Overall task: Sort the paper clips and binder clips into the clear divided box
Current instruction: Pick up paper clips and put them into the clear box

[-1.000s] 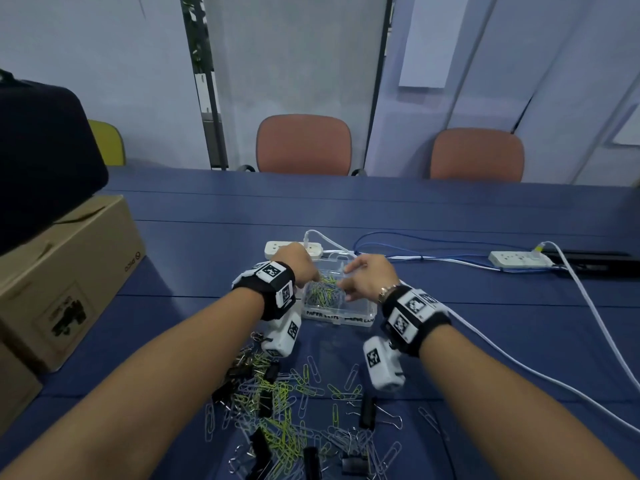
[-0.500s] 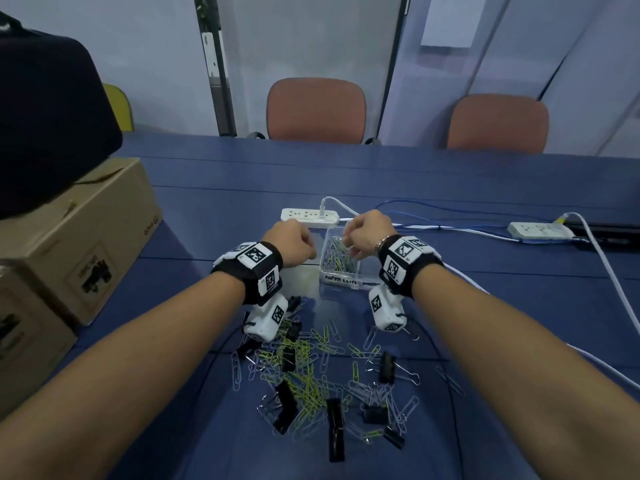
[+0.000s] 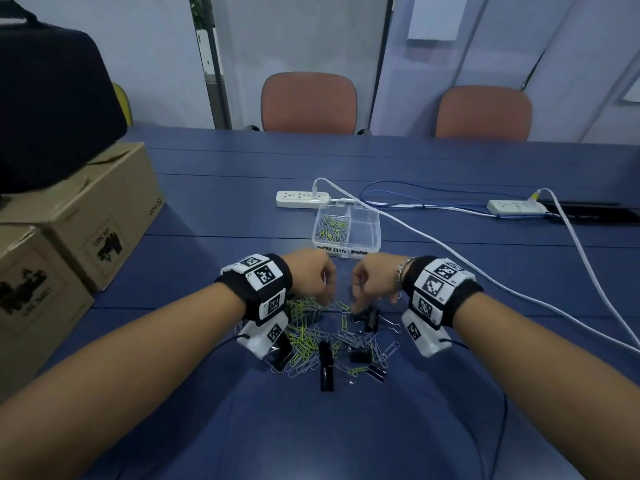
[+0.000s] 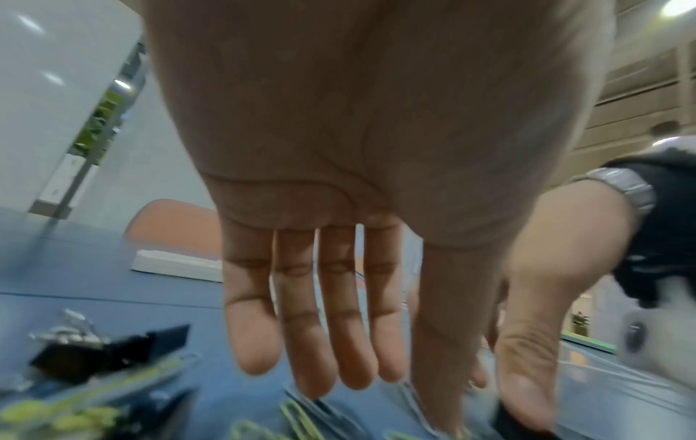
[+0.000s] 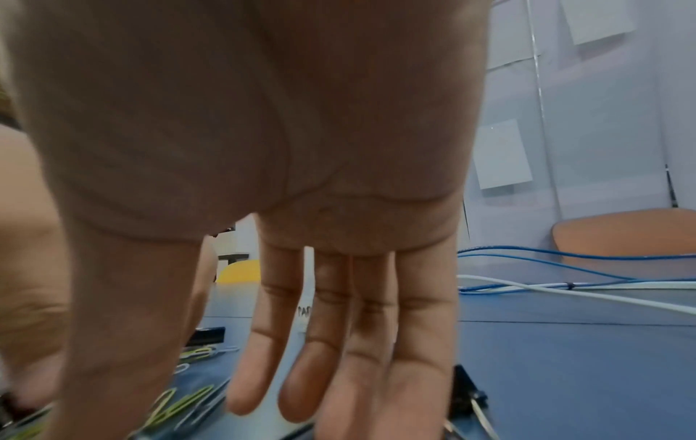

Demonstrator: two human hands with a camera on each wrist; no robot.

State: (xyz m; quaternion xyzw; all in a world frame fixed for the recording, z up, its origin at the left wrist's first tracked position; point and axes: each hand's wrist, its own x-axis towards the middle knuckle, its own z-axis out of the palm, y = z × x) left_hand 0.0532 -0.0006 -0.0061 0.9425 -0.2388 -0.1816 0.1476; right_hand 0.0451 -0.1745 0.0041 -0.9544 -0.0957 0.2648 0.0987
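Change: half a second ago both fists were up at the clear divided box [image 3: 347, 227], one on each side of it; now the left hand [image 3: 309, 276] and the right hand [image 3: 374, 280] have come back toward the person and hang over the far edge of the loose pile [image 3: 325, 336]
Hands: both wrist views show straight, slack fingers pointing down at the clips, nothing held in either (the left fingers [image 4: 341, 333] and right fingers [image 5: 371, 342] sit just above the pile, and contact cannot be told)
Meaning: judged from this, one delivery is done and the next pick-up is starting
Box: its left compartment holds a heap of paper clips [image 3: 331, 225], silver and yellow-green; its right compartment looks bare, so no binder clip seems sorted yet
Pile: paper clips mixed with black binder clips [image 3: 326, 363], most of the work still ahead; one binder clip [image 3: 371, 320] lies just under the right hand
Surface: a blue table [image 3: 415, 168] with seams running across, two white power strips [image 3: 302, 198] beyond the box, white and blue cables trailing off to the right
Room: two orange chairs [image 3: 309, 102] at the far edge, pale partition walls, cardboard boxes [image 3: 86, 216] stacked at left with a dark bag [image 3: 52, 98] on top
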